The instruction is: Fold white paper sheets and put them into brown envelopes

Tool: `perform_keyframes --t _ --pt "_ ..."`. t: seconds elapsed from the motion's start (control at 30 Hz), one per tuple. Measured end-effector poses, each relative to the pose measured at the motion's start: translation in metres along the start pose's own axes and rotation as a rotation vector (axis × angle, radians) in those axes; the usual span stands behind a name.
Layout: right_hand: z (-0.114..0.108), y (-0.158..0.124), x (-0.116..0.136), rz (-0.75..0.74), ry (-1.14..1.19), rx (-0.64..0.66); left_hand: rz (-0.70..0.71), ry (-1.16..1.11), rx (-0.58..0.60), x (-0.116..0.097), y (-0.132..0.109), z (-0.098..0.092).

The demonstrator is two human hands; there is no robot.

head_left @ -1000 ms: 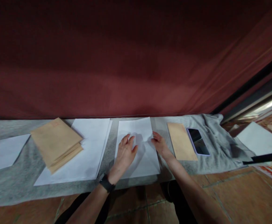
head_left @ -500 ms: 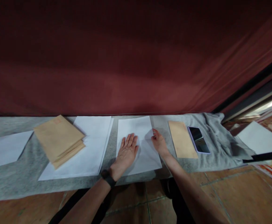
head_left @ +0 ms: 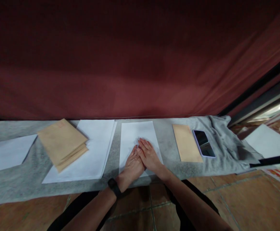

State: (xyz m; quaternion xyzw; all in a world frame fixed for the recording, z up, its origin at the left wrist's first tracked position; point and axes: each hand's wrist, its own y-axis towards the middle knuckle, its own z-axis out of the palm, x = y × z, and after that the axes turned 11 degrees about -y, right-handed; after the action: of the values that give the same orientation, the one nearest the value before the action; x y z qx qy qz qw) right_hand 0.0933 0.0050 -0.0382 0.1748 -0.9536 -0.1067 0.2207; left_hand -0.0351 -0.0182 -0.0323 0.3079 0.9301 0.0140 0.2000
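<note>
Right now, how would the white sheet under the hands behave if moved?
The white sheet looks thin, so it would probably flop when lifted. Being apparently plain paper, it's likely light. Flat on grey cloth, it might slide.

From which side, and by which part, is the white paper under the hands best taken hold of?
I would probably pinch the far right corner of the white paper, coming from the right with the right hand. The paper looks thin and flat, that corner is uncovered, and a strip of grey cloth there separates it from the brown envelope.
</note>
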Motion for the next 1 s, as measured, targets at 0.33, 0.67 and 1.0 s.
perform_keyframes --t 0.33,0.67,1.0 --pt "-0.02 -0.03 -0.013 -0.01 -0.312 0.04 -0.163 0.1 -0.086 0.03 -0.024 -0.018" --pt "-0.026 -0.051 -0.039 0.112 -0.492 -0.005 -0.273 0.115 -0.184 0.06 -0.044 -0.022" --pt "-0.023 -0.008 -0.027 0.138 -0.223 0.026 -0.232 0.025 -0.114 0.042 0.017 -0.024"
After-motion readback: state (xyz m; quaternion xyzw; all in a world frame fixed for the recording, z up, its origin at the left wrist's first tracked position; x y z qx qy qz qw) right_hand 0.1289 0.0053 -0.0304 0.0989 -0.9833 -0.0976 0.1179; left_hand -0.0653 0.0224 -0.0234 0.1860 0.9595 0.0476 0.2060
